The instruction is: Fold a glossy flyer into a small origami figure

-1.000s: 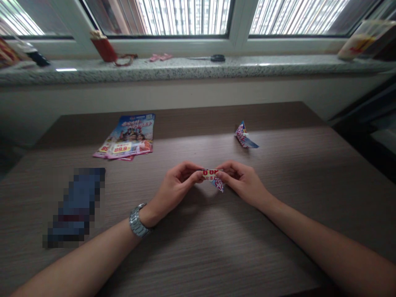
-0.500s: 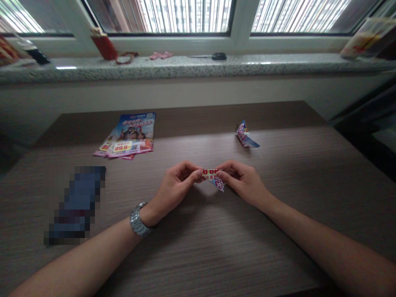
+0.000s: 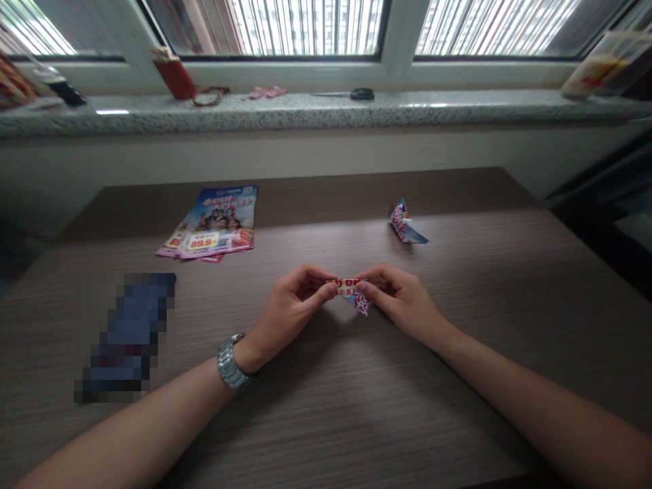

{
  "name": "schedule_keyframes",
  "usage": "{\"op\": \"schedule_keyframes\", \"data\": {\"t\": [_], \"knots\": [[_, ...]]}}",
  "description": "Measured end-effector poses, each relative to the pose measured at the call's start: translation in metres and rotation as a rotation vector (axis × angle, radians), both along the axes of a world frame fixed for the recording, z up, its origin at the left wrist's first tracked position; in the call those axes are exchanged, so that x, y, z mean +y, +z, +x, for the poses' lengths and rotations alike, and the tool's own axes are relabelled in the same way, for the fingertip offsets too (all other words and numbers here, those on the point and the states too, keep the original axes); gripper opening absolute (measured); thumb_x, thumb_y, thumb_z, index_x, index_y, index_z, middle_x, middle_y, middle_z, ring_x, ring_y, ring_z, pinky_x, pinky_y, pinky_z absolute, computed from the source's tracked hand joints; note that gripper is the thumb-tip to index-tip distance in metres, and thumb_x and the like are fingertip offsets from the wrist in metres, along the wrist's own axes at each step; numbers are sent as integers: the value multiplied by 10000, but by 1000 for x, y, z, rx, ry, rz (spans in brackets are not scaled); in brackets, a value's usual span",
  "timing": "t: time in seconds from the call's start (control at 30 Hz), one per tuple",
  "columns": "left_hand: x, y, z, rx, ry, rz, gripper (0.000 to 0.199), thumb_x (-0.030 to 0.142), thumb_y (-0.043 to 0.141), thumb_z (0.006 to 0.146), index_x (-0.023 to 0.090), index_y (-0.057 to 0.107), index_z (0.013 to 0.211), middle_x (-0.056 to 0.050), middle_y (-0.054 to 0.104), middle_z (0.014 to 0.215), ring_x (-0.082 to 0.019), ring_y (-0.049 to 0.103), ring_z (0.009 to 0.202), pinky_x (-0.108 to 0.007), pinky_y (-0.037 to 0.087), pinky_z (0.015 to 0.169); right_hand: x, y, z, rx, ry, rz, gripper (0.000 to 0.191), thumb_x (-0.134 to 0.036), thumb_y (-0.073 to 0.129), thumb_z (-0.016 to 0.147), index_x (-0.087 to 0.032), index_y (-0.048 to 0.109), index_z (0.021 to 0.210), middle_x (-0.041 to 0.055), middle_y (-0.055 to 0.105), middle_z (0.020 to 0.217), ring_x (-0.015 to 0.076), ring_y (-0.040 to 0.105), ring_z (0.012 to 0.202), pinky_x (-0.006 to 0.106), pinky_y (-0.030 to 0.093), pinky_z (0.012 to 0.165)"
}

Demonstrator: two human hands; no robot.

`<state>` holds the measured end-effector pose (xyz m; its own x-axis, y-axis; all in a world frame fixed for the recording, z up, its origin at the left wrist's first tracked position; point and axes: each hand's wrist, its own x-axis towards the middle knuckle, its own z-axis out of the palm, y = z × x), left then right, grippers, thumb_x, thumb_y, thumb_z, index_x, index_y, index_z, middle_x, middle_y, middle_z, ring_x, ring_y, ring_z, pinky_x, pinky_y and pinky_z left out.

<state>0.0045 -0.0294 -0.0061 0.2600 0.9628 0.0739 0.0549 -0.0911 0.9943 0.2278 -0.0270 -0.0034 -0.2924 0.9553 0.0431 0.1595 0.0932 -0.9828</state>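
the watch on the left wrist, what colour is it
Silvery grey metal, best seen in the head view.

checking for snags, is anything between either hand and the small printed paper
Nothing visible: the left hand and right hand both pinch the folded paper directly. The other folded piece lies farther back.

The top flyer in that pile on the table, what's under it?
Under the top flyer, another flyer juts out at the left, and a pinkish-red corner pokes past the near edge. The rest is covered, so I can't tell how many sheets lie there.
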Motion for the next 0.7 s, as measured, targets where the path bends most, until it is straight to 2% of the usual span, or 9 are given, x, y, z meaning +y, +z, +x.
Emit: {"op": "schedule_keyframes", "data": {"t": [0.3,0.7], "knots": [[1,6,2,11,11,-22,264,392,756,869,151,653,903,-39,732,866,-134,679,767,-228,555,707,-1,1,1,-64,17,25,235,-419,665,930,-203,717,1008,32,771,861,171,712,756,272,532,647],[1,7,1,109,-18,10,238,387,717,898,160,647,917,-25,681,834,-134,639,750,-217,516,674,-2,1,1,-114,47,57,192,-391,656,942,-221,714,1009,18,760,843,165,697,735,272,524,654]]}}
